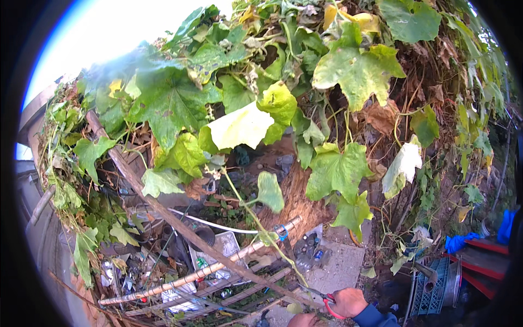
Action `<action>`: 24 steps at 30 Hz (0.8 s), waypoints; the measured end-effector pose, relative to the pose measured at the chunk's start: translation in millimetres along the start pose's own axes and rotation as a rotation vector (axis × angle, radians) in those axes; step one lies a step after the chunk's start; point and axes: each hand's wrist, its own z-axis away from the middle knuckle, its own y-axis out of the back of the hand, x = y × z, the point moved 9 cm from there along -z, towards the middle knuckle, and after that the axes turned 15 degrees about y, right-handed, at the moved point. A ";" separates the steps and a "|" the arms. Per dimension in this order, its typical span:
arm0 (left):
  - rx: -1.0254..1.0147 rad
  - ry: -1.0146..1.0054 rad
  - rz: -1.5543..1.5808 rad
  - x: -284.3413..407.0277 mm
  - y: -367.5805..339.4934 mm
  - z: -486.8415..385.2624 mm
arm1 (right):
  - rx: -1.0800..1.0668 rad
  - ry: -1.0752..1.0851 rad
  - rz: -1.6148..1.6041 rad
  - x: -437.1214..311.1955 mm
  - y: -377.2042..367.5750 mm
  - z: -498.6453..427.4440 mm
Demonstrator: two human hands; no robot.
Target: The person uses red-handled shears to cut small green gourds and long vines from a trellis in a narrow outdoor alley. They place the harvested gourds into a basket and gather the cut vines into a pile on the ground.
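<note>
At the lower edge, my right hand (349,302) grips red-handled scissors (331,305), their blades pointing left at the lower end of a long green vine stem (265,231). Just left of it, my left hand (302,320) is cut off by the frame's edge, its fingers mostly hidden beside a brown wooden pole (184,229). The stem rises up and left with a few small leaves on it. Large green and yellowing vine leaves (339,171) hang above both hands.
A bamboo pole (229,261) tied with blue cord crosses over wooden slats. Behind stands a tree trunk (294,196). Plastic bottles (310,253) and a white tray (216,249) lie below. At right are a teal plastic crate (431,286) and red-edged boards (478,265).
</note>
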 end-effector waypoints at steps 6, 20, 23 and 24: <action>-0.210 0.213 -0.140 -50.4 -57.6 -14.5 | 0.021 -0.057 0.221 6.5 -8.4 -12.4; -0.650 -0.070 -0.212 -76.5 -96.2 7.7 | -0.158 -0.443 0.238 59.8 -122.2 7.1; -0.717 -0.105 -0.311 -83.5 -93.7 15.2 | -0.090 -0.513 0.242 64.8 -132.8 29.4; -0.763 -0.106 -0.324 -87.0 -94.8 17.6 | -0.031 -0.510 0.207 64.1 -131.8 32.1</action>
